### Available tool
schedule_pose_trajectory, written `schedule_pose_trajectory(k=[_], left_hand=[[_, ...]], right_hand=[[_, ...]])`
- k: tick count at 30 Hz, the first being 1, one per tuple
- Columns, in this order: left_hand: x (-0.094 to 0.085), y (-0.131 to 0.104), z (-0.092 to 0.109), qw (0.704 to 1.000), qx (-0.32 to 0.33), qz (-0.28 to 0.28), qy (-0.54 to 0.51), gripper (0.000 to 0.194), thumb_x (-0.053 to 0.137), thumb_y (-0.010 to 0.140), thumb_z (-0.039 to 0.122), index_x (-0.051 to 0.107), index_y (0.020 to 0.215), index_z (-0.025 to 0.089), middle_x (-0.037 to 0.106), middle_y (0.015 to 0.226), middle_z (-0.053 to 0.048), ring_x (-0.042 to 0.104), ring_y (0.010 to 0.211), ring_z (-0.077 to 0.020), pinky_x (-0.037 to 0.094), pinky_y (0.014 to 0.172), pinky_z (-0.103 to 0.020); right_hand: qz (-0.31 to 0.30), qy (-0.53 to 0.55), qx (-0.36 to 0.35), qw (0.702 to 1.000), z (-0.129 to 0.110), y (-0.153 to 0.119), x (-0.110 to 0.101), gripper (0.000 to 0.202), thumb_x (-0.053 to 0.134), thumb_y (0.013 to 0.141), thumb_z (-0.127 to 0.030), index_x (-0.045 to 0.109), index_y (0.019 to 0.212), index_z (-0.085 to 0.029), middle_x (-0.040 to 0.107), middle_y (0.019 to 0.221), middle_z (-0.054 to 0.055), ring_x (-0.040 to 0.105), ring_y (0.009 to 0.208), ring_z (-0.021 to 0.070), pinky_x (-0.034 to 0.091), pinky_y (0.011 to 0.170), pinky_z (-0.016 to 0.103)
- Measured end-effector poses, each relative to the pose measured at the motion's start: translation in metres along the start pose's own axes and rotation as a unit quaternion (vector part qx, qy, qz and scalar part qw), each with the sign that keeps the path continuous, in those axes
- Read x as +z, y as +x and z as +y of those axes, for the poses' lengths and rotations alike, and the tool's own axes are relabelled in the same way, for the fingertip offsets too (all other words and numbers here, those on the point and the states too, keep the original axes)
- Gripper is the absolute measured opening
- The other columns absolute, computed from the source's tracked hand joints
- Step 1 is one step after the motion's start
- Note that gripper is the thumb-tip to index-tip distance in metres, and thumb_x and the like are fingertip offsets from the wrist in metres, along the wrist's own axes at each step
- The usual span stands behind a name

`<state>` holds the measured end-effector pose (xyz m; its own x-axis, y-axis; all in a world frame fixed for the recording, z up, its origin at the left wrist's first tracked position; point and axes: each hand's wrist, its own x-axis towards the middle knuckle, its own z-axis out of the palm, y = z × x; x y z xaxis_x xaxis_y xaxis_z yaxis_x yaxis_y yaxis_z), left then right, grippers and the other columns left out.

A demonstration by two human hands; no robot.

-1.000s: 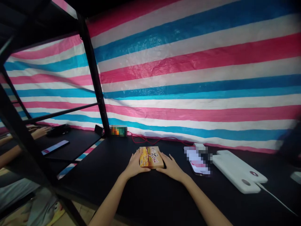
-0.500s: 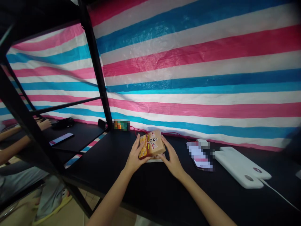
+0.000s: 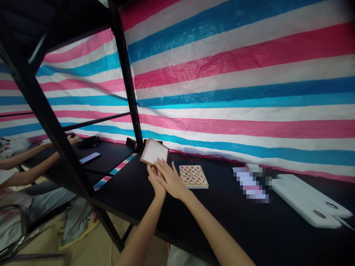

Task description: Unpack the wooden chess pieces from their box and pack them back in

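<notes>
A cardboard box lid (image 3: 155, 150) is tilted up at the back left of the black table, its pale inside facing me. My left hand (image 3: 156, 183) grips the lid's lower edge, its fingers partly hidden behind my right hand. My right hand (image 3: 172, 181) lies across the left one with its fingers stretched out flat, the tips touching the lid's edge and the thumb pointing up. Just right of it, a shallow white box tray (image 3: 197, 187) rests on the table. Round wooden Chinese chess pieces (image 3: 193, 175) with red characters fill it in rows.
A blurred-out phone (image 3: 251, 184) and a white adapter (image 3: 253, 168) lie to the right, beside a large white device (image 3: 310, 201) with a cable. Red wire (image 3: 191, 157) runs along the striped sheet. Left, past a black metal post (image 3: 126, 74), another person's arms (image 3: 52, 159) rest at a table.
The lid has come off the tray and moved left, turning its inside toward me. The chess pieces are now uncovered. My right hand has crossed left onto my left hand.
</notes>
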<state>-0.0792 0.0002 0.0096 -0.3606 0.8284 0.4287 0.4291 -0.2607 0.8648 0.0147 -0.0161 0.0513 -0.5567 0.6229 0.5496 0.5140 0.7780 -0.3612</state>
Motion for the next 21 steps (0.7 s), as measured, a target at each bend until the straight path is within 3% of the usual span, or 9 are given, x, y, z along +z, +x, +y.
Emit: schedule_pose_trajectory(k=[1,2,4,6,10,12,17,21], left_hand=[[0.0,0.004,-0.003,0.997,-0.043,0.068,-0.001,0.056,0.025,0.086,0.039,0.007,0.133,0.013,0.055,0.11,-0.015,0.057,0.095,-0.0185,0.045,0.078,-0.029],[0.0,0.008,-0.007,0.992,-0.084,0.09,0.003,0.062,0.029,0.085,0.038,0.0,0.134,0.011,0.058,0.106,-0.015,0.058,0.093,-0.0187,0.046,0.077,-0.029],[0.004,0.014,-0.017,0.985,-0.148,0.072,0.041,0.074,0.035,0.083,0.036,-0.01,0.133,0.005,0.06,0.1,-0.016,0.058,0.094,-0.0211,0.045,0.079,-0.031],[0.007,0.017,-0.024,0.982,-0.157,0.061,0.087,0.074,0.037,0.082,0.029,-0.008,0.134,0.002,0.053,0.112,-0.021,0.05,0.107,-0.024,0.04,0.087,-0.034],[0.009,0.016,-0.029,0.971,-0.104,0.103,0.189,0.055,0.033,0.081,0.021,0.02,0.132,0.003,0.016,0.138,-0.024,0.009,0.129,-0.0282,0.018,0.102,-0.043],[0.009,0.014,-0.028,0.966,-0.081,0.094,0.226,0.051,0.033,0.082,0.025,0.029,0.129,0.005,0.011,0.139,-0.023,0.0,0.129,-0.0286,0.016,0.102,-0.045],[0.014,0.011,-0.022,0.953,0.023,0.021,0.3,0.051,0.035,0.082,0.039,0.038,0.126,0.011,0.022,0.138,-0.017,0.005,0.13,-0.0272,0.015,0.102,-0.047],[0.022,0.008,-0.022,0.917,0.129,-0.078,0.369,0.042,0.044,0.078,0.043,0.053,0.113,0.023,0.029,0.137,-0.007,0.014,0.128,-0.0276,0.01,0.101,-0.051]], right_hand=[[-0.013,0.012,0.015,1.0,0.003,0.001,0.005,0.049,0.028,0.088,-0.04,0.016,0.135,-0.03,0.025,0.139,0.002,0.02,0.127,0.0189,0.01,0.103,0.049],[-0.025,0.02,0.027,0.999,0.008,0.0,0.01,0.048,0.026,0.088,-0.039,0.018,0.134,-0.03,0.029,0.137,0.003,0.024,0.126,0.0183,0.01,0.103,0.049],[-0.035,0.02,0.04,0.998,0.016,-0.005,0.019,0.045,0.024,0.089,-0.038,0.022,0.133,-0.029,0.039,0.131,0.004,0.032,0.122,0.0172,0.009,0.103,0.049],[-0.039,0.013,0.038,0.998,0.023,-0.01,0.027,0.043,0.022,0.09,-0.036,0.027,0.132,-0.026,0.045,0.126,0.005,0.037,0.118,0.0164,0.009,0.103,0.048],[-0.048,0.008,0.034,0.998,0.027,-0.012,0.034,0.044,0.018,0.09,-0.035,0.031,0.13,-0.021,0.045,0.126,0.007,0.038,0.117,0.0166,0.015,0.103,0.045],[-0.034,-0.015,0.023,0.999,0.024,-0.01,0.031,0.043,0.022,0.09,-0.035,0.035,0.128,-0.02,0.045,0.127,0.007,0.035,0.119,0.018,0.012,0.103,0.045],[0.068,-0.066,0.024,0.995,0.028,-0.014,-0.008,0.036,0.034,0.086,-0.03,0.046,0.119,-0.024,0.053,0.117,0.004,0.042,0.112,0.0187,0.011,0.103,0.046],[0.176,-0.071,0.13,0.973,0.068,-0.051,-0.052,0.033,0.035,0.084,-0.025,0.051,0.113,-0.023,0.055,0.113,0.005,0.046,0.105,0.0187,0.028,0.095,0.04]])
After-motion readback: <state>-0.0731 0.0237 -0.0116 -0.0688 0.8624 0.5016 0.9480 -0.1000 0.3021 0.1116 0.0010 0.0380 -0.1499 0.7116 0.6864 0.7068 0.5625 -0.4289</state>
